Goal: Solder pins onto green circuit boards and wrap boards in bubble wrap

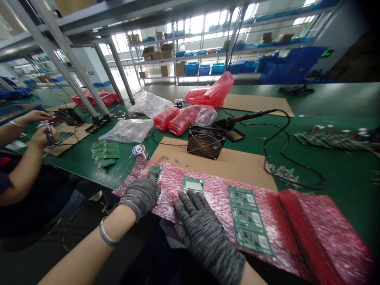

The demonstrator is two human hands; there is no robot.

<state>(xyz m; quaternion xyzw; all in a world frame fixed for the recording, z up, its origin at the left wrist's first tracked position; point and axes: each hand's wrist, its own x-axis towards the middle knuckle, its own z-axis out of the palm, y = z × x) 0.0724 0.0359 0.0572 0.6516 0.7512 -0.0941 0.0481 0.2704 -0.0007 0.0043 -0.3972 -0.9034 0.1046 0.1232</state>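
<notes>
Both hands wear grey striped fingerless-looking gloves and are over a sheet of pink bubble wrap (216, 198). My left hand (144, 194) has its fingers bent around a small green circuit board (159, 169), most of which it covers. My right hand (202, 227) lies flat, fingers stretched over another circuit board with a pale display (193, 185); the lower part of that board is hidden beneath the palm. To the right, a panel of three joined circuit boards (249, 219) with white labels rests on the wrap.
Behind the wrap stands a black fan (206, 142) on cardboard (243, 162). A soldering iron (249, 116) trails a black cable. Nearby are a solder spool (139, 151), stacked circuit boards (111, 150) and pink wrapped bundles (183, 120). A co-worker's hands (41, 134) work at the left.
</notes>
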